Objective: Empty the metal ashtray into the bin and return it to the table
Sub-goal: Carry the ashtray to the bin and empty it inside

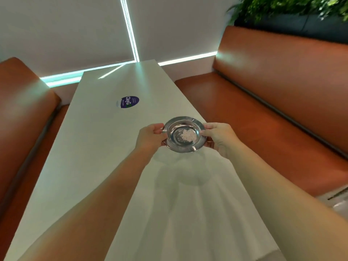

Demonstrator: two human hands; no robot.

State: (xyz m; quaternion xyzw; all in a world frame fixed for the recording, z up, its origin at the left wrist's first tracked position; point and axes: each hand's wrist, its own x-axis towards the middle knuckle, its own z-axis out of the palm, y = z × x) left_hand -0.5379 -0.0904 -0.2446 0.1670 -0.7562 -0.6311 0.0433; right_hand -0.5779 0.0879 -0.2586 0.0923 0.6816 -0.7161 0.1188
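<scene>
A round metal ashtray (pixel 183 134) is held level above the white table (pixel 98 147), near its right edge. A small heap of pale crumbs lies in its bowl. My left hand (pixel 150 137) grips the ashtray's left rim, and my right hand (pixel 219 138) grips its right rim. A faint shadow of the ashtray falls on the table below it. No bin is in view.
A round purple sticker (pixel 128 102) lies on the table further back. Orange benches run along the left (pixel 24 113) and right (pixel 273 102) sides. A white wall with light strips stands behind. Green plants (pixel 293 6) sit above the right bench back.
</scene>
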